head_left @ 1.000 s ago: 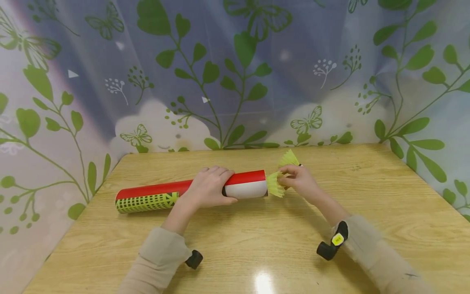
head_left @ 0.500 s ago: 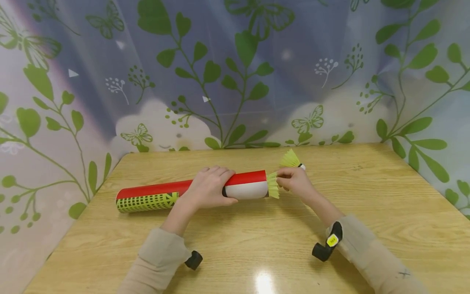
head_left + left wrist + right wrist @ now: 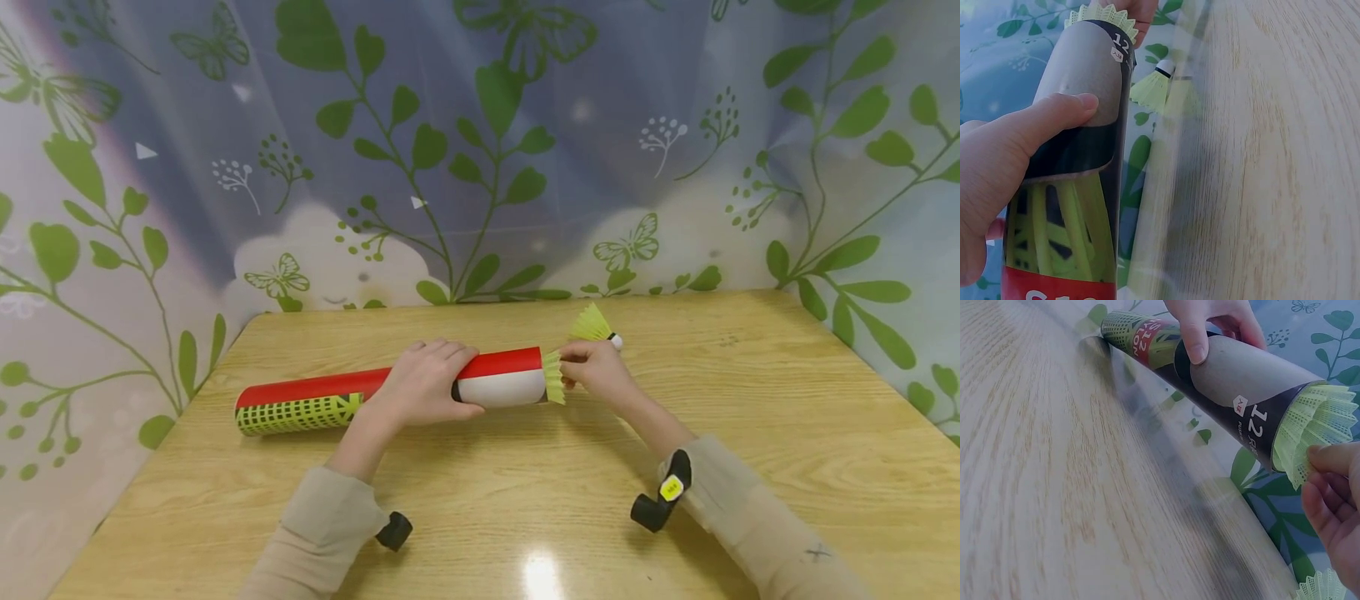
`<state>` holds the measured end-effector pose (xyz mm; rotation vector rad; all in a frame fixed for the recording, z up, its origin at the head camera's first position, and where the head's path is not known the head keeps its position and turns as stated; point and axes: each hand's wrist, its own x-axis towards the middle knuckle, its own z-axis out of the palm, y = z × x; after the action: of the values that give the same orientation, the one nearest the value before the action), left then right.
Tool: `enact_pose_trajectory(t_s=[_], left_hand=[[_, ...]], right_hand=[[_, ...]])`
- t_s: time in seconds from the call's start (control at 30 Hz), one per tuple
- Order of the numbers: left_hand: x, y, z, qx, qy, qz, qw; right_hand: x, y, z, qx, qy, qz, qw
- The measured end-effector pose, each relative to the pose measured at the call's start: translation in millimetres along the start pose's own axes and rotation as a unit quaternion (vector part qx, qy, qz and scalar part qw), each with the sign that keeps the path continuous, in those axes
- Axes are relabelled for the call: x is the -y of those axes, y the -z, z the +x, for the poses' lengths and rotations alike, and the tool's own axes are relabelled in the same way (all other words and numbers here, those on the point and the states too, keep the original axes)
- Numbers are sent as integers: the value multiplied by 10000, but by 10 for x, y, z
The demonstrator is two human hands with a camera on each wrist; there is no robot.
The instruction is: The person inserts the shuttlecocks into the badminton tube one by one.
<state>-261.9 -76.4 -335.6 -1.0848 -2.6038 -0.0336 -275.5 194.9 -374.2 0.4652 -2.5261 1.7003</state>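
Observation:
A long red, white and yellow-green shuttlecock tube [image 3: 300, 387] lies on its side on the table. My left hand [image 3: 423, 379] grips it from above near its right end, with the thumb along the near side in the left wrist view. From the tube's right mouth sticks the yellow skirt of a shuttlecock [image 3: 553, 379]; its base is hidden inside. My right hand [image 3: 600, 371] pinches the rim of that skirt between thumb and finger, as the right wrist view shows at the shuttlecock [image 3: 1313, 422]. Just behind the right hand lies a second yellow shuttlecock [image 3: 591, 323], its white base pointing right.
The wooden table [image 3: 480, 500] reaches back to a curtain [image 3: 480, 167] printed with leaves and butterflies. A black wrist camera [image 3: 660, 496] sits on the right sleeve, another black camera [image 3: 393, 531] by the left sleeve.
My right hand has moved left, and the pinched shuttlecock has slid further into the tube, so less of its skirt shows. The second shuttlecock's white base has come into sight. The left hand stays put.

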Motion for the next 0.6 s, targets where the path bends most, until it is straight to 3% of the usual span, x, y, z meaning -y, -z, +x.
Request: enact_pose_trajectory(t_s=[0.6], left_hand=[[-4,-2,12,72,80,-88,9999]], right_hand=[[78,-142,23,-212,-86,26,9997]])
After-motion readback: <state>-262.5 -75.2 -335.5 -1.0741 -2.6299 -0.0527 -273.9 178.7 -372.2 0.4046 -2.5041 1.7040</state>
